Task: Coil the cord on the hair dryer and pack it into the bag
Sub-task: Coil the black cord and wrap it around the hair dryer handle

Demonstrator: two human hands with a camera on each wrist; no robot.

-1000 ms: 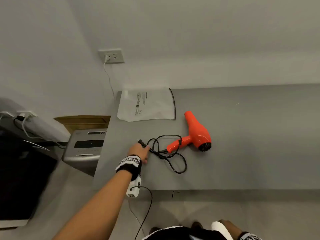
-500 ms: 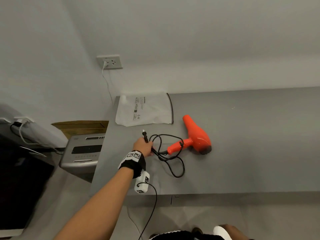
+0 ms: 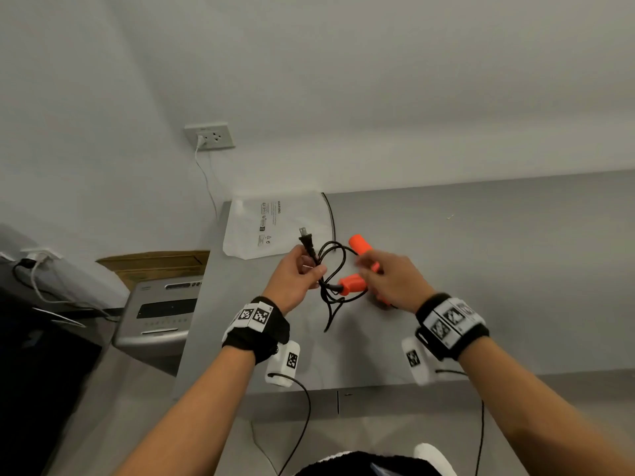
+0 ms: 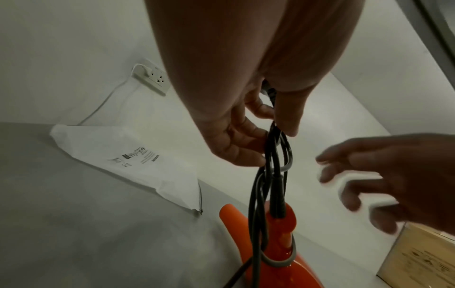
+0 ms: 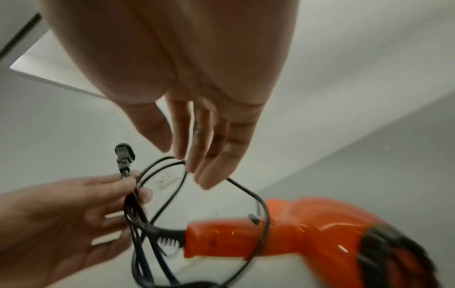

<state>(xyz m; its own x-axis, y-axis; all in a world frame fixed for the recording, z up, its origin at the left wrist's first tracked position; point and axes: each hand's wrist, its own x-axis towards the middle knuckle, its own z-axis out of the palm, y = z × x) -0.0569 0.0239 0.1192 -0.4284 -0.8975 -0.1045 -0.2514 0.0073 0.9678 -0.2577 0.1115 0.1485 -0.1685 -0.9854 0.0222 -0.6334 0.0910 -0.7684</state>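
In the head view, the left hand (image 3: pixel 295 276) is pinching the black cord (image 3: pixel 331 269) near its plug (image 3: pixel 307 242), above the grey desk (image 3: pixel 481 286). The right hand (image 3: pixel 391 280) is reaching over the orange hair dryer (image 3: pixel 354 282); the white bag (image 3: pixel 271 228) is lying behind. In the left wrist view, the cord loops are hanging from the pinching fingers (image 4: pixel 246 155). In the right wrist view, the right hand's fingers (image 5: pixel 209 155) are straight and relaxed, touching a loop.

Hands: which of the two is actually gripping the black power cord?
The left hand: its fingers pinch the black power cord just below the plug. The right hand is open, fingers spread over the orange hair dryer.
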